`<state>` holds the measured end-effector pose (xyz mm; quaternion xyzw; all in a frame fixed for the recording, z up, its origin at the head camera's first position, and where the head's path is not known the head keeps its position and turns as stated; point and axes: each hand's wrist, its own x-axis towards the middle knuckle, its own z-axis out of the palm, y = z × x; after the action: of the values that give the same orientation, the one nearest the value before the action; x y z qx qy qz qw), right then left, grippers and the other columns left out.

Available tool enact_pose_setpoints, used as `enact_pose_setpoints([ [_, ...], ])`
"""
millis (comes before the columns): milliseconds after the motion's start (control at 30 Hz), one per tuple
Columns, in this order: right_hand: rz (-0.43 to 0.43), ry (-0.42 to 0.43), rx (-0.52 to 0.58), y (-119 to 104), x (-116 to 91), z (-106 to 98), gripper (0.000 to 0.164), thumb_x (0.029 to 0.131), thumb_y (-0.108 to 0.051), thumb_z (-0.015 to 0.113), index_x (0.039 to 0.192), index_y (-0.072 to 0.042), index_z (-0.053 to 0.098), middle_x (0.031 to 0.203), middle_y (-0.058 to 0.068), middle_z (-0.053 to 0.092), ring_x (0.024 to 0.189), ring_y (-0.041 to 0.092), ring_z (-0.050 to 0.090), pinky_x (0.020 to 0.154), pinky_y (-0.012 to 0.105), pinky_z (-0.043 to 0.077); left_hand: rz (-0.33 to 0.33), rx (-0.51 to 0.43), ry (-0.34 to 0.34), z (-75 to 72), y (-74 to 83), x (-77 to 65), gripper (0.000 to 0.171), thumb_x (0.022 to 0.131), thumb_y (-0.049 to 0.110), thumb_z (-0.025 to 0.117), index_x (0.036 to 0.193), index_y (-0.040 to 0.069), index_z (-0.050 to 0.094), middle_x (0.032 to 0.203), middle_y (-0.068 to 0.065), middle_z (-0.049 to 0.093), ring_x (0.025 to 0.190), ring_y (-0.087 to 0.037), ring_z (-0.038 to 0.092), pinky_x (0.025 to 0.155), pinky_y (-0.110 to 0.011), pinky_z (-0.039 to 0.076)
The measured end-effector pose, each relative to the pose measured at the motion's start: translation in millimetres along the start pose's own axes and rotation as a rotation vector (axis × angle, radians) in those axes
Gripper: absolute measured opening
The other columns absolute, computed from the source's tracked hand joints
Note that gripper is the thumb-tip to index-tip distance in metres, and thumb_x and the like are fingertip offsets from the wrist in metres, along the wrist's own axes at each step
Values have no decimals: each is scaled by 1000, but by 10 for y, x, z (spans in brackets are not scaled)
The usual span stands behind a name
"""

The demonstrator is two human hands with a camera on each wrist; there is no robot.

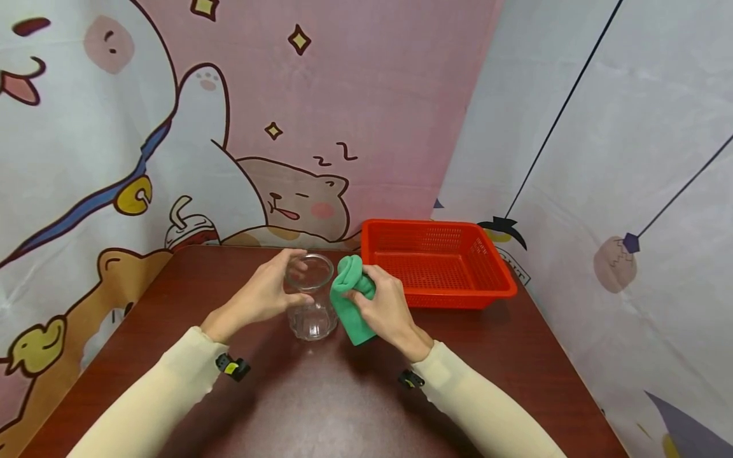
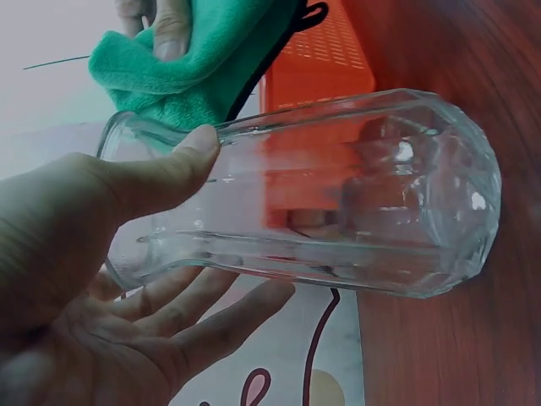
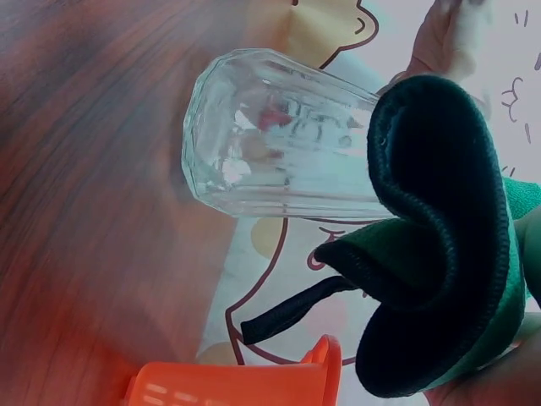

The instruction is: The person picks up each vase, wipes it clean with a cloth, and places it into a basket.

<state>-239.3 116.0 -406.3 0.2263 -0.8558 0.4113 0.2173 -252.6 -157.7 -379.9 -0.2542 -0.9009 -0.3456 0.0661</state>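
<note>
- Standing upright a little below and left of the head view's centre, a clear glass jar (image 1: 314, 321) is flanked by the left hand (image 1: 260, 292).
- The left grip is spread apart, with thumb and fingers set around the jar's neck; whether the glass is pressed cannot be told.
- Just right of the jar, a green cloth (image 1: 350, 318) with black edging and a loop is bunched and pinched by the right hand (image 1: 390, 312); the right grip is clamped on it.
- Right of centre, behind the right hand, a red perforated basket (image 1: 446, 295) is set on the brown tabletop (image 1: 343, 401).
- The upper frame is filled by a cartoon-printed backdrop (image 1: 378, 95).
- Cream sleeves (image 1: 163, 388) are seen at lower left and lower right.
</note>
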Motion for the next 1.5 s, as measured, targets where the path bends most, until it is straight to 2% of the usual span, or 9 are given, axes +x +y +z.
enact_pose_setpoints([
  [333,16,-34,11,-7,-24,17,42,90,-19,89,128,-9,73,110,3,75,88,14,70,77,31,61,80,-82,-139,-125,-46,24,93,83,3,91,162,11,42,140,-17,69,130,-33,69,105,-54,56],
  [500,23,-48,4,-8,-39,27,43,89,-19,89,128,-8,73,109,3,75,88,15,69,77,32,61,99,-69,-176,-163,-52,21,95,86,2,88,165,13,38,144,-16,67,135,-34,66,107,-55,55],
  [633,10,-59,-19,-2,-45,40,42,90,-18,89,127,-8,73,109,3,74,89,14,68,77,32,61,75,-57,-169,-137,-56,-10,101,86,10,91,168,14,33,148,-16,64,135,-35,64,108,-57,54],
  [800,-4,-67,-41,-5,-41,51,43,90,-17,88,129,-7,72,112,4,75,91,16,69,79,34,61,38,-50,-133,-46,-47,-32,108,83,25,95,168,17,30,146,-14,62,132,-33,64,104,-54,56],
  [900,-6,-79,-35,-10,-33,60,46,90,-16,87,132,-6,71,116,5,75,93,17,70,82,35,61,53,-50,-123,-18,-47,-24,105,84,20,94,168,18,30,142,-14,65,128,-32,66,103,-53,56],
  [1033,-8,-100,-11,-16,-14,78,49,90,-15,88,134,-6,69,118,7,76,95,17,71,83,36,62,89,-61,-146,-47,-67,1,103,85,10,92,168,19,31,140,-15,67,128,-34,67,104,-55,56],
  [1267,12,-158,7,-53,4,149,55,91,-21,89,139,-9,65,121,5,75,99,17,72,87,36,63,121,-88,-166,-66,-157,18,108,83,7,92,169,21,29,140,-13,69,128,-33,68,105,-55,56],
  [1500,-4,-130,-10,-74,1,238,43,91,-25,88,128,-12,68,109,1,73,93,14,70,81,32,61,127,-95,-166,-76,-195,31,110,81,9,93,169,19,28,139,-13,70,124,-32,70,107,-55,54],
])
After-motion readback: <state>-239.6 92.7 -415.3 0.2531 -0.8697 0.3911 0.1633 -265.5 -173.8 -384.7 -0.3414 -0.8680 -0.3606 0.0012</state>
